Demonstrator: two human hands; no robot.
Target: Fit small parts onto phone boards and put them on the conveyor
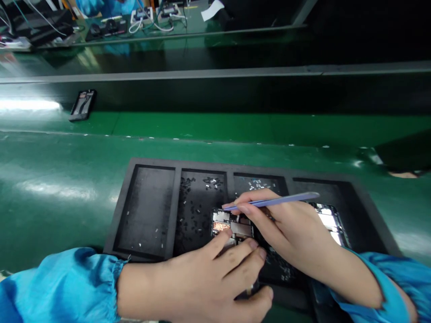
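Observation:
My left hand (208, 273) rests its fingers on an opened smartphone (232, 229), which lies over the black foam tray (202, 164) and shows a copper patch and metal shields. My right hand (296, 233) pinches a slim blue plastic spudger (276, 201), its tip at the phone's upper edge. Tiny dark parts (195, 215) lie scattered in the tray's second compartment, and small silver parts (257, 183) lie in the third. A second opened phone (328, 220) sits in the right compartment, partly hidden by my right hand.
The tray lies on a green mat (50, 188). A black phone (82, 104) rests near a dark raised ledge (202, 75) at the back left. Beyond it stand cables and bench equipment (151, 20), with a person's blue sleeve (104, 5) at the top.

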